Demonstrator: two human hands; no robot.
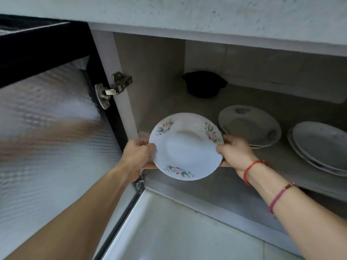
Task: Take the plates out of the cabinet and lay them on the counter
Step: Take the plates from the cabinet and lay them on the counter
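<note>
A white plate with pink flower prints [185, 147] hangs in front of the open cabinet, held by both hands. My left hand [136, 156] grips its left rim and my right hand [234, 153] grips its right rim. Inside the cabinet, on the shelf [277, 162], a small stack of matching floral plates [249, 125] lies just behind my right hand. Another stack of plain white plates [319, 147] lies at the far right, partly cut off by the frame. The counter's pale stone top [187, 12] runs along the top of the view.
A black pot [204, 84] stands at the back of the shelf. The cabinet door [52, 128], with frosted glass and a dark frame, stands open at the left on a metal hinge [114, 87]. Pale tiled floor [178, 231] lies below.
</note>
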